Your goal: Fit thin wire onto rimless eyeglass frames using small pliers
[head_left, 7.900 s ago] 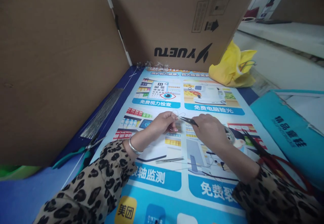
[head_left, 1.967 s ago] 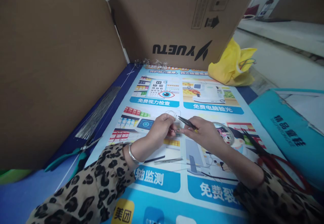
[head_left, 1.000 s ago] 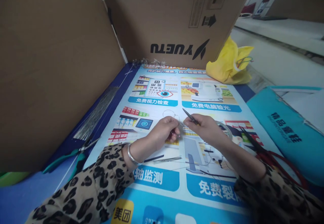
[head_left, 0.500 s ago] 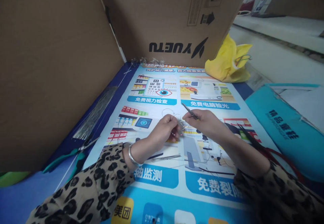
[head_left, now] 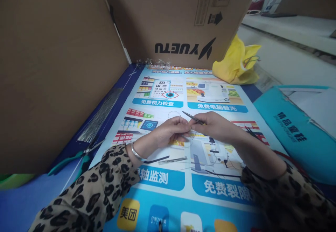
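My left hand (head_left: pixel 174 130) is closed in a pinch on a thin wire, whose pale loops (head_left: pixel 174 114) show faintly around the fingertips. Touching it at the fingertips is my right hand (head_left: pixel 210 125), which grips slim dark metal tweezers (head_left: pixel 191 116) pointing up and to the left. Both hands are over a printed poster (head_left: pixel 162 198). Below the left hand, a few thin metal wires (head_left: pixel 173 160) lie on the poster.
Cardboard panels (head_left: pixel 183 18) stand behind and at left. A bundle of wires (head_left: pixel 101 116) and green-handled pliers (head_left: pixel 84 155) lie left. Small wire pieces (head_left: pixel 162 63) sit at the back. Right are a yellow bag (head_left: pixel 236 64) and a teal box (head_left: pixel 291 130).
My left hand has turned and shifted slightly right, so the fingertips of both hands now meet. The tweezers have tilted flatter and moved a little left.
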The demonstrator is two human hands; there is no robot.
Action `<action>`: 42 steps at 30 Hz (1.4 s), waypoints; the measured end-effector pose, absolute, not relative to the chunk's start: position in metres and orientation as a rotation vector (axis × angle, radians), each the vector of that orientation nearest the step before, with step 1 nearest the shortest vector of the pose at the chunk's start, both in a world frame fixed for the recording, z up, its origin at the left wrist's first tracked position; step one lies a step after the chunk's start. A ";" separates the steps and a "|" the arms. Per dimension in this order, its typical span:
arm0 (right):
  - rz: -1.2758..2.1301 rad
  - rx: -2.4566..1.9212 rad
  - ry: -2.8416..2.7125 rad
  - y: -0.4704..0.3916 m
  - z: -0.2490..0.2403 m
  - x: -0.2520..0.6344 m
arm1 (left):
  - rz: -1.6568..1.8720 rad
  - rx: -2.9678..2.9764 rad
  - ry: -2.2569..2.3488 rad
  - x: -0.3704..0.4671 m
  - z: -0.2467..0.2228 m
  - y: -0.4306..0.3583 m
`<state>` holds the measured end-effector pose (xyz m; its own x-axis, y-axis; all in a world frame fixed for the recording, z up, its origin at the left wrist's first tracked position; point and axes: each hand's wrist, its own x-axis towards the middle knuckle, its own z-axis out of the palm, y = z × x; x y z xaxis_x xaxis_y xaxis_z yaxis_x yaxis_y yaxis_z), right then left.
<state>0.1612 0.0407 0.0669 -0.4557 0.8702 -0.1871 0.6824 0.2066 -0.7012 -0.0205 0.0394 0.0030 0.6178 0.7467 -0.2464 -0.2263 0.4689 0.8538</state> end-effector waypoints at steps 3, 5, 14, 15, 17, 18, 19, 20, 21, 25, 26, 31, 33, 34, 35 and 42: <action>1.120 -1.398 -2.261 0.041 0.064 0.161 | 0.593 0.921 0.692 -0.021 0.005 0.040; 1.159 -1.371 -2.244 0.041 0.062 0.161 | 0.568 0.935 0.725 -0.021 0.008 0.040; 1.169 -1.305 -2.132 0.040 0.057 0.159 | 0.411 1.007 0.735 -0.024 0.010 0.044; 1.168 -1.297 -2.121 0.040 0.055 0.158 | 0.385 1.009 0.738 -0.025 0.009 0.044; 1.160 -1.292 -2.091 0.040 0.053 0.157 | 0.349 1.013 0.752 -0.026 0.007 0.046; 1.153 -1.299 -2.078 0.040 0.052 0.157 | 0.338 1.018 0.762 -0.027 0.007 0.046; 1.142 -1.312 -2.063 0.039 0.051 0.156 | 0.330 1.028 0.771 -0.027 0.007 0.046; 1.125 -1.328 -2.050 0.039 0.050 0.156 | 0.324 1.039 0.781 -0.027 0.007 0.046; 1.106 -1.347 -2.037 0.038 0.049 0.155 | 0.320 1.052 0.794 -0.027 0.008 0.046; 1.045 -1.392 -1.976 0.037 0.042 0.154 | 0.315 1.093 0.838 -0.025 0.011 0.045; 1.037 -1.396 -1.969 0.037 0.041 0.154 | 0.313 1.097 0.836 -0.025 0.012 0.044; 0.968 -1.448 -1.953 0.038 0.040 0.151 | 0.333 1.061 0.806 -0.024 0.014 0.043; 0.939 -1.465 -1.964 0.038 0.042 0.150 | 0.342 1.050 0.793 -0.024 0.013 0.043; 0.926 -1.471 -1.974 0.038 0.043 0.150 | 0.343 1.051 0.790 -0.024 0.012 0.043; 0.915 -1.474 -1.982 0.038 0.044 0.149 | 0.342 1.057 0.794 -0.024 0.011 0.043; 0.920 -1.462 -1.991 0.038 0.043 0.148 | 0.335 1.065 0.815 -0.022 0.011 0.043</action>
